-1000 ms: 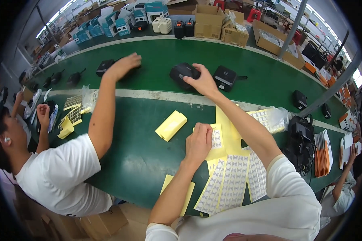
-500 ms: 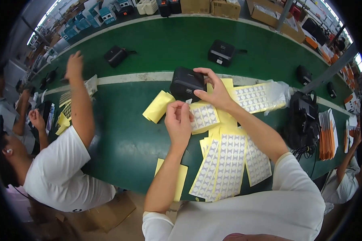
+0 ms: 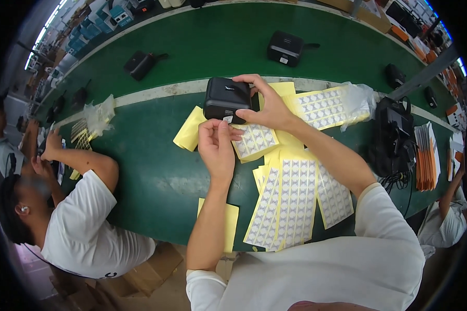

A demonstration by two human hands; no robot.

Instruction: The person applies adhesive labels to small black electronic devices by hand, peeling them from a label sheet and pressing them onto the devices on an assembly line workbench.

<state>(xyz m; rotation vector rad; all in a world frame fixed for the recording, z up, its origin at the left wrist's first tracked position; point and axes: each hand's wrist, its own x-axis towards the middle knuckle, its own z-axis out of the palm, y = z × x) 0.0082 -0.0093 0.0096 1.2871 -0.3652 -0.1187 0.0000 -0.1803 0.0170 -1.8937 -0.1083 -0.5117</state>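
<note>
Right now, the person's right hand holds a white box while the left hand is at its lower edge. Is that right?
Not quite: the head view shows the box is black, not white. The right hand does hold it, with the left hand at its lower edge.

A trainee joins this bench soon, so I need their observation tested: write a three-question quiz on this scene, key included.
1. Multiple choice: what does the worker's right hand grip?
a) an orange envelope
b) a black device
c) a roll of tape

2. True or false: the fingers of the left hand are close to the small white label at the device's lower front edge.

3. Fill in the blank: seen from the worker's side, the clear plastic bag lies over the ____ end of a yellow-backed sticker sheet.

Key:
1. b
2. True
3. right
</note>
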